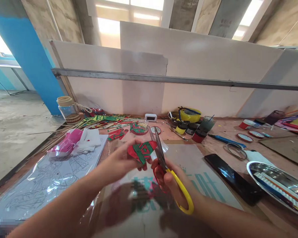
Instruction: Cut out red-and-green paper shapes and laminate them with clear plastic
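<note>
While large teal letters show on the sheet (188, 178) under your hands, your arms cover most of them and they cannot be read. At the far left of the table (275, 138) stands a glass jar (68, 110) with a tan lid, and nearer to you a pink packet (66, 143) lies beside a white cloth (89, 138) on a plastic sheet of line drawings (52, 178). Your left hand (124, 160) is closed on a red and green paper piece (142, 151), held above the table in the middle of the view. Your right hand (172, 183) grips yellow-handled scissors (164, 162); their blades are parted, just beside the right edge of the paper piece. Behind them lie coloured sticks (101, 124), a small white clock (150, 117), a yellow tape roll (190, 114) and small paint pots (188, 128). To the right a black phone (232, 178) lies flat, near a metal tray (275, 175) at the edge.
</note>
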Demonstrator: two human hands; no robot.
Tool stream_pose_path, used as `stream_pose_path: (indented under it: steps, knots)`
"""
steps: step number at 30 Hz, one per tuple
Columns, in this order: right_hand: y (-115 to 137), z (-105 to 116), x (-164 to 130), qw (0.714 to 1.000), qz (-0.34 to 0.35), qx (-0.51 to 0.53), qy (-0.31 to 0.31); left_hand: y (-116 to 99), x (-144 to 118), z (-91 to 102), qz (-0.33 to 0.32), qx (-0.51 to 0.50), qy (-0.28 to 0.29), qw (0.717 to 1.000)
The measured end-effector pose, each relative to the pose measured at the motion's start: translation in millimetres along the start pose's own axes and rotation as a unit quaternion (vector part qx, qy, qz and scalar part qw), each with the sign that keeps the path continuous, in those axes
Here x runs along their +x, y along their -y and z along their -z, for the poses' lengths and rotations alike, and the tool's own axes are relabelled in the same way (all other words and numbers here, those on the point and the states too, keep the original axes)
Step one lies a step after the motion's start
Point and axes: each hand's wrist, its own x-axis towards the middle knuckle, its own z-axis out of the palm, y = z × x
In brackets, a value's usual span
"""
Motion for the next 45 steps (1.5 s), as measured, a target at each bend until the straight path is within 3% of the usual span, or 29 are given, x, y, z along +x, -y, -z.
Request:
stream_pose_path:
  steps: [3, 8, 10, 29, 36, 38, 42, 45]
  knots:
    - [0.0, -2.3, -0.9, 0.999, 0.028, -0.045, -0.007, 8.8, -7.4, -21.8, -0.065, 0.135, 0.004, 0.989]
    - [-2.9, -5.5, -3.5, 0.998, 0.011, -0.065, 0.002, 11.4, -13.3, -35.1, -0.091, 0.200, -0.144, 0.965]
    - [-1.2, -6.8, -4.9, 0.997, 0.011, -0.081, 0.009, 10.4, -13.2, -35.0, -0.097, 0.208, -0.166, 0.959]
    - [8.0, -2.5, -5.6, 0.995, 0.019, -0.061, 0.072, 10.5, -13.3, -29.4, -0.069, 0.198, -0.111, 0.971]
    - [8.4, 1.6, -5.1, 0.991, 0.029, -0.114, 0.067, 7.9, -12.4, -24.3, -0.066, 0.213, -0.110, 0.969]
    - [10.6, 3.7, -2.4, 0.988, 0.012, -0.135, 0.070, 7.0, -9.5, -18.1, -0.079, 0.238, -0.136, 0.959]
    - [13.3, 19.4, 8.9, 0.965, -0.026, -0.250, 0.079, -0.1, -3.2, 5.2, -0.105, 0.270, -0.242, 0.926]
    - [7.8, 42.8, 21.6, 0.924, -0.005, -0.380, 0.050, -0.8, -1.5, 23.6, -0.100, 0.409, -0.266, 0.867]
